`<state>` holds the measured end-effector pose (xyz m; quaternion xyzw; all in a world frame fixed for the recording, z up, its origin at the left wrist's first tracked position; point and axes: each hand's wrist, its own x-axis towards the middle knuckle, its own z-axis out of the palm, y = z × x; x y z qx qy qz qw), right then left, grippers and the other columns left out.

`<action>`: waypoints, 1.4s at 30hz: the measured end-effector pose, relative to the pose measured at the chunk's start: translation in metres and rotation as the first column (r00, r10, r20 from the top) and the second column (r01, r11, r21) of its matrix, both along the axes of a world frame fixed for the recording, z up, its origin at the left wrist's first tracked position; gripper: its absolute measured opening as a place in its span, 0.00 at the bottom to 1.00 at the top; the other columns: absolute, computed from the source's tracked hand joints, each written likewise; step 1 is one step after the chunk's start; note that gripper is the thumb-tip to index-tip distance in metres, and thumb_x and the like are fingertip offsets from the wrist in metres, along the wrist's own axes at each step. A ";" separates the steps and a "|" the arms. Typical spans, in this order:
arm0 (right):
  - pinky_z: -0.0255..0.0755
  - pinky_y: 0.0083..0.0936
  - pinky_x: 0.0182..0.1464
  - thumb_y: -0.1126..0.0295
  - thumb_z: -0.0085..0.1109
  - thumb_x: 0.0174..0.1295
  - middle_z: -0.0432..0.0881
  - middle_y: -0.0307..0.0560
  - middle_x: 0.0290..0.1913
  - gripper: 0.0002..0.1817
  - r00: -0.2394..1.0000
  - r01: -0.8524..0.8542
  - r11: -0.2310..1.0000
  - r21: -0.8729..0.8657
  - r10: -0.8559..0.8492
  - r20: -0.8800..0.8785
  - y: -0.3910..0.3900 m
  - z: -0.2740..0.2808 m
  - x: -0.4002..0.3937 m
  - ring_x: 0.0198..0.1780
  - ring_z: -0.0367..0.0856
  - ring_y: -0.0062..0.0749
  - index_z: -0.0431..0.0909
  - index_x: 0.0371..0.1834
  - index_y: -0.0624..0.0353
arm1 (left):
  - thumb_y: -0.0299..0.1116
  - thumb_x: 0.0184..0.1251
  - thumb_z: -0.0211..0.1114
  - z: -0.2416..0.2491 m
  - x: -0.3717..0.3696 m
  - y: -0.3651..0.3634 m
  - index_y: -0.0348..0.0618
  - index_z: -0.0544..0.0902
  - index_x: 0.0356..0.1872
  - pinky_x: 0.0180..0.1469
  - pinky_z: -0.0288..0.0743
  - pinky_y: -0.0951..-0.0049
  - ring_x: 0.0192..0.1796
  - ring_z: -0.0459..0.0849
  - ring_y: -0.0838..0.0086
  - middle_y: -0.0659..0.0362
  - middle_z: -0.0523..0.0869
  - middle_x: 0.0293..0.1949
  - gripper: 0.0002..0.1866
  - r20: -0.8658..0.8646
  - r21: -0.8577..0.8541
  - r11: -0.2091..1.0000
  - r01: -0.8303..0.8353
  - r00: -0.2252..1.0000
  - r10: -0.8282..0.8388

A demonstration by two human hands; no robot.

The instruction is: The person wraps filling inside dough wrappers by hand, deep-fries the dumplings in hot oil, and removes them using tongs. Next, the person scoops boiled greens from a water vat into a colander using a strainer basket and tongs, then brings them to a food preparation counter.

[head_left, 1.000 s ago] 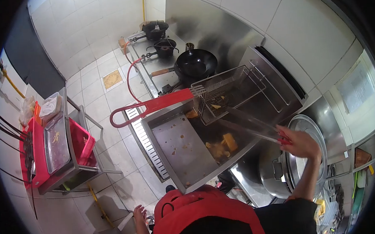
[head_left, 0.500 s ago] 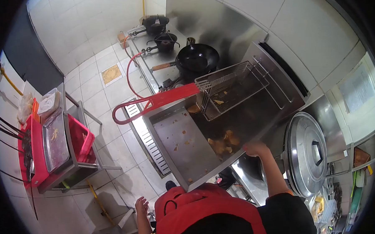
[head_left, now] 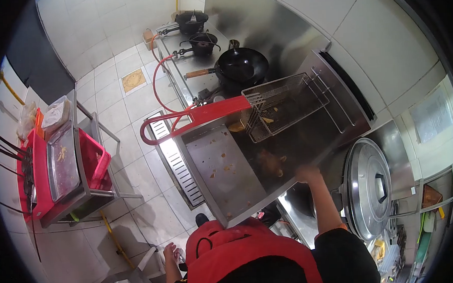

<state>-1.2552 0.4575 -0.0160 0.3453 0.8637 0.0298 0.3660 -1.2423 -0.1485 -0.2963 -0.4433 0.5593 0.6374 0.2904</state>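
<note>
My right hand (head_left: 308,174) is at the near right rim of a steel fryer (head_left: 284,188). Its fingers are blurred, and whether it holds anything cannot be made out. Just beyond it, orange-brown food pieces (head_left: 271,162) lie in the dark oil. A wire fry basket (head_left: 285,108) with a red handle (head_left: 205,116) rests across the fryer, a few yellow bits inside. Crumbs dot the steel drain shelf (head_left: 222,164) on the fryer's left. Down by my left side hangs my left hand (head_left: 171,252), fingers apart and slightly curled, apparently holding nothing.
A black wok (head_left: 242,66) with a wooden handle sits on the stove behind the fryer, near two burners. On the right stands a large pot with a metal lid (head_left: 369,186). At left, a rack holds a metal tray (head_left: 66,166) and a pink crate (head_left: 96,160).
The food pieces in the oil show less above the surface and look more blurred. My right hand has shifted slightly at the rim; my left hand has lowered a little. The view has moved slightly.
</note>
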 end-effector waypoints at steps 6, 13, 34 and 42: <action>0.70 0.25 0.25 0.65 0.52 0.50 0.79 0.47 0.30 0.16 0.950 0.184 0.878 -0.443 -0.275 -0.149 0.035 0.024 0.018 0.25 0.77 0.31 0.77 0.43 0.53 | 0.38 0.58 0.48 0.003 -0.029 0.019 0.49 0.72 0.48 0.23 0.67 0.78 0.30 0.77 0.72 0.61 0.76 0.38 0.17 -0.058 0.044 0.997 0.064 0.996 -0.061; 0.46 0.11 0.12 0.61 0.51 0.57 0.68 0.33 0.21 0.13 0.693 0.415 0.494 -0.764 -0.716 -0.086 0.054 0.046 0.044 0.14 0.57 0.12 0.73 0.44 0.49 | 0.36 0.59 0.47 -0.004 -0.023 0.008 0.48 0.71 0.49 0.21 0.66 0.80 0.30 0.77 0.73 0.61 0.76 0.38 0.17 -0.007 0.009 0.997 0.075 0.997 -0.075; 0.54 0.09 0.11 0.68 0.47 0.61 0.73 0.43 0.27 0.16 0.280 0.273 -0.208 -0.939 -0.917 0.284 -0.002 -0.040 0.014 0.13 0.60 0.14 0.63 0.52 0.48 | 0.32 0.55 0.49 0.024 -0.016 0.028 0.44 0.70 0.48 0.21 0.67 0.77 0.28 0.76 0.70 0.57 0.75 0.37 0.17 -0.003 0.038 0.999 -0.036 0.999 0.036; 0.53 0.11 0.11 0.69 0.49 0.58 0.75 0.42 0.28 0.20 0.605 0.324 0.276 -0.905 -0.796 -0.026 0.027 0.003 0.001 0.13 0.60 0.13 0.65 0.55 0.55 | 0.30 0.54 0.49 0.024 0.002 0.017 0.44 0.69 0.48 0.19 0.64 0.80 0.24 0.75 0.75 0.58 0.76 0.34 0.17 0.049 0.049 0.995 -0.088 0.995 0.086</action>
